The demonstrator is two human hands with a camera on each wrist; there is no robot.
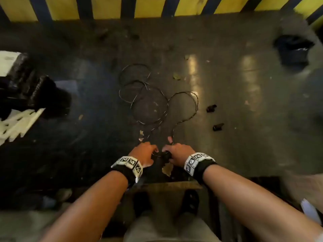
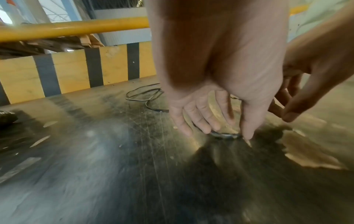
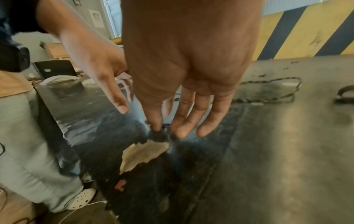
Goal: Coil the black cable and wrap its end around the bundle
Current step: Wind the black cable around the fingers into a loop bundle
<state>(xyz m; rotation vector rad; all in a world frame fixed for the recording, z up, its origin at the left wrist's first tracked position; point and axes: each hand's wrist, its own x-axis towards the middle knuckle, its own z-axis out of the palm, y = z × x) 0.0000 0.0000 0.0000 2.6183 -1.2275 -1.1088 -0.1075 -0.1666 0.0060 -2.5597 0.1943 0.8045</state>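
The black cable (image 1: 167, 105) lies in several loose loops on the dark tabletop (image 1: 244, 137), ahead of both hands. Its near strands run back to a small dark bunch (image 1: 163, 155) between the hands. My left hand (image 1: 153, 152) pinches that bunch (image 2: 224, 135) between thumb and fingers, down at the surface. My right hand (image 1: 167, 152) pinches the same cable (image 3: 162, 134) from the other side, and its index finger (image 1: 169, 139) reaches forward along a strand. A twisted loop (image 3: 277, 79) lies beyond my right hand (image 3: 166, 130). Farther loops (image 2: 145, 92) show behind my left hand (image 2: 226, 130).
Two small black pieces (image 1: 211, 108) (image 1: 218, 127) lie right of the loops. A black bag (image 1: 293, 49) sits far right, and dark objects (image 1: 35, 95) and a white moulded piece (image 1: 17, 124) lie at the left. A yellow-and-black barrier (image 1: 104, 7) backs the table. A torn patch (image 1: 167, 169) marks the near edge.
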